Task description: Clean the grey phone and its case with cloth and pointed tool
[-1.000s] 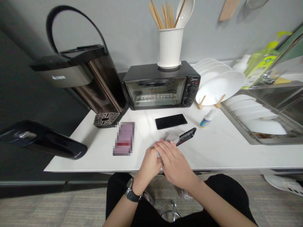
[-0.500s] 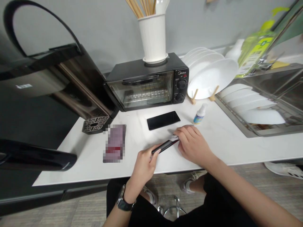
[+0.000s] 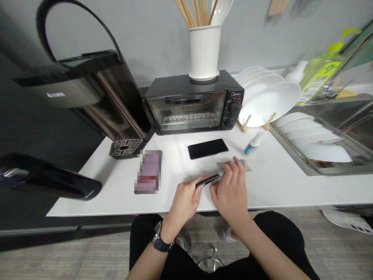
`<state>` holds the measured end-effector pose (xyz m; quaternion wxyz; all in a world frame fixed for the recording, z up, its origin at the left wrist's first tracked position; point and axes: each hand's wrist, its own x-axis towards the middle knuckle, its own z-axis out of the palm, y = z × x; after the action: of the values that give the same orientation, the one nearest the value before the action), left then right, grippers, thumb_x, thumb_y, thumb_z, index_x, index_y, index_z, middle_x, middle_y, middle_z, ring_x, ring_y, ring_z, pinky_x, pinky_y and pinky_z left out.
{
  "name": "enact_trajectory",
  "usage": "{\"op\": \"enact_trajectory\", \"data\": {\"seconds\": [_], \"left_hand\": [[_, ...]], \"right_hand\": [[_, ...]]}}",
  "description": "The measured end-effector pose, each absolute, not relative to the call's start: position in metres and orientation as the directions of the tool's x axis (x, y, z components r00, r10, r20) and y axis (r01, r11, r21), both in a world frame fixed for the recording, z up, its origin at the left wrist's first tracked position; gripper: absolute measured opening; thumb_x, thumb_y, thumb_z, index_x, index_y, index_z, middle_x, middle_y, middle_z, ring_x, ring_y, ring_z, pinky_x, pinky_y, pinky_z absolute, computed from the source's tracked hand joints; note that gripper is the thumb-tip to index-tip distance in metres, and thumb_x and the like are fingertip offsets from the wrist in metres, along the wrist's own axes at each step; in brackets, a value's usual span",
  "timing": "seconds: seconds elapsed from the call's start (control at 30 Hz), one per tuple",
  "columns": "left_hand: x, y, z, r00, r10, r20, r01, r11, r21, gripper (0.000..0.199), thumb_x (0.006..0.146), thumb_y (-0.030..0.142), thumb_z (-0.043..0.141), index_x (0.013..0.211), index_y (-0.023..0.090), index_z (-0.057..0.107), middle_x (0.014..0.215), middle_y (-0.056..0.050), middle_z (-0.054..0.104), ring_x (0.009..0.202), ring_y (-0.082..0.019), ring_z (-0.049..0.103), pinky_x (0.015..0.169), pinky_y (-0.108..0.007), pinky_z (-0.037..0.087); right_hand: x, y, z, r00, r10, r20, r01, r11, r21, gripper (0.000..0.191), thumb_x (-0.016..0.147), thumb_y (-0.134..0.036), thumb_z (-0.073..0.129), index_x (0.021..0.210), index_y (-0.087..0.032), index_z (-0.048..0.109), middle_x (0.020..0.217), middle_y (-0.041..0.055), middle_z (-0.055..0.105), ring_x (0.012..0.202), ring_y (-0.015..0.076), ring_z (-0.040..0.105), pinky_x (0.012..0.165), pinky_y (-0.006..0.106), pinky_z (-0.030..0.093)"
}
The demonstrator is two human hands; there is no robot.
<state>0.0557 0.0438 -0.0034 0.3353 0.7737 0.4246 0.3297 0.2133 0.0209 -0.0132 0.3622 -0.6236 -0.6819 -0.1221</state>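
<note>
Nearly edge-on to me, a slim black phone-like slab [image 3: 207, 181] is gripped at its near left end by my left hand [image 3: 184, 199]. I cannot tell whether it is a phone or a case. My right hand [image 3: 231, 190] has its fingers curled over a thin grey cloth [image 3: 247, 167] at the slab's far right end. Beyond my hands a phone [image 3: 208, 149] with a dark screen lies flat on the white counter. A small white pump bottle [image 3: 254, 144] with a blue and yellow label stands behind my right hand. To the left lies a purplish, pixelated flat rectangle [image 3: 150, 171].
A black toaster oven [image 3: 189, 109] at the back carries a white utensil pot [image 3: 205, 50]. Left of it stands a dark drinks machine [image 3: 122, 105]. White plates [image 3: 271, 103] rest in a wooden rack, beside a sink [image 3: 303, 155] with more dishes and a green soap bottle [image 3: 320, 76].
My right hand has turned and spread the grey cloth further out to the right. The slab shows a narrower edge. The whole view has shifted slightly.
</note>
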Motion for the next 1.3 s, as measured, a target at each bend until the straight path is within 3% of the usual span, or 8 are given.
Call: {"op": "enact_trajectory", "data": {"seconds": [0.2, 0.33, 0.47, 0.7, 0.83, 1.0, 1.1, 1.3], "left_hand": [[0.052, 0.044, -0.01, 0.372, 0.898, 0.235, 0.578, -0.422, 0.698, 0.025, 0.087, 0.002, 0.05, 0.088, 0.013, 0.073, 0.084, -0.011, 0.079, 0.065, -0.021, 0.07, 0.064, -0.029, 0.052], [0.05, 0.044, -0.014, 0.366, 0.884, 0.29, 0.601, -0.463, 0.651, 0.026, 0.081, 0.0, 0.046, 0.078, 0.015, 0.067, 0.074, -0.007, 0.074, 0.059, -0.018, 0.064, 0.061, -0.027, 0.048], [0.051, 0.042, -0.012, 0.367, 0.882, 0.297, 0.602, -0.468, 0.647, 0.026, 0.092, 0.008, 0.048, 0.073, 0.017, 0.063, 0.069, -0.005, 0.071, 0.061, -0.018, 0.064, 0.061, -0.026, 0.046], [0.052, 0.041, -0.007, 0.358, 0.909, 0.213, 0.527, -0.385, 0.758, 0.024, 0.102, 0.022, 0.055, 0.114, 0.02, 0.075, 0.095, -0.005, 0.081, 0.078, -0.018, 0.074, 0.075, -0.024, 0.055], [0.053, 0.043, -0.004, 0.349, 0.922, 0.168, 0.522, -0.34, 0.782, 0.028, 0.104, 0.026, 0.053, 0.121, 0.021, 0.076, 0.107, -0.006, 0.082, 0.084, -0.018, 0.076, 0.083, -0.026, 0.058], [0.055, 0.043, -0.003, 0.346, 0.921, 0.178, 0.525, -0.347, 0.777, 0.03, 0.105, 0.027, 0.053, 0.124, 0.021, 0.075, 0.107, -0.006, 0.082, 0.082, -0.019, 0.076, 0.088, -0.029, 0.059], [0.055, 0.042, -0.004, 0.365, 0.912, 0.186, 0.511, -0.363, 0.779, 0.032, 0.105, 0.026, 0.052, 0.128, 0.024, 0.074, 0.112, -0.005, 0.081, 0.092, -0.02, 0.078, 0.092, -0.029, 0.058], [0.053, 0.042, -0.002, 0.405, 0.888, 0.215, 0.429, -0.393, 0.813, 0.034, 0.105, 0.02, 0.048, 0.129, 0.026, 0.072, 0.122, -0.003, 0.079, 0.111, -0.019, 0.076, 0.099, -0.027, 0.056]], "right_hand": [[0.18, 0.007, -0.011, -0.301, 0.759, 0.577, 0.827, 0.509, -0.238, 0.058, 0.085, -0.008, 0.043, 0.143, -0.001, 0.046, 0.143, 0.024, 0.054, 0.149, 0.0373, 0.034, 0.122, 0.062, 0.033], [0.209, 0.013, -0.007, -0.572, 0.645, 0.506, 0.71, 0.699, -0.088, 0.067, 0.085, -0.003, 0.041, 0.153, -0.003, 0.041, 0.154, 0.0167, 0.051, 0.148, 0.0296, 0.037, 0.125, 0.05, 0.033], [0.245, 0.027, -0.004, -0.676, 0.551, 0.49, 0.641, 0.768, 0.021, 0.064, 0.09, -0.005, 0.041, 0.154, -0.007, 0.042, 0.152, 0.0141, 0.054, 0.137, 0.0283, 0.049, 0.119, 0.047, 0.04], [0.277, 0.045, 0.0, -0.638, 0.564, 0.524, 0.7, 0.708, 0.091, 0.047, 0.09, -0.005, 0.043, 0.134, -0.005, 0.058, 0.117, 0.0159, 0.067, 0.108, 0.0308, 0.057, 0.101, 0.048, 0.049], [0.295, 0.053, 0.004, -0.605, 0.605, 0.517, 0.756, 0.641, 0.134, 0.041, 0.088, -0.006, 0.047, 0.127, -0.006, 0.059, 0.111, 0.0162, 0.064, 0.101, 0.031, 0.055, 0.095, 0.047, 0.05], [0.287, 0.049, 0.0, -0.321, 0.782, 0.534, 0.942, 0.32, 0.098, 0.038, 0.085, -0.008, 0.051, 0.122, -0.005, 0.058, 0.108, 0.0188, 0.061, 0.1, 0.0336, 0.055, 0.087, 0.049, 0.053], [0.267, 0.04, -0.006, -0.139, 0.801, 0.582, 0.981, 0.193, -0.031, 0.041, 0.083, -0.011, 0.054, 0.123, -0.003, 0.055, 0.113, 0.0208, 0.058, 0.112, 0.0377, 0.053, 0.095, 0.053, 0.053], [0.223, 0.021, -0.012, 0.02, 0.79, 0.613, 0.968, 0.139, -0.211, 0.048, 0.082, -0.014, 0.053, 0.128, 0.0, 0.05, 0.124, 0.025, 0.054, 0.143, 0.045, 0.035, 0.117, 0.069, 0.035]]}}
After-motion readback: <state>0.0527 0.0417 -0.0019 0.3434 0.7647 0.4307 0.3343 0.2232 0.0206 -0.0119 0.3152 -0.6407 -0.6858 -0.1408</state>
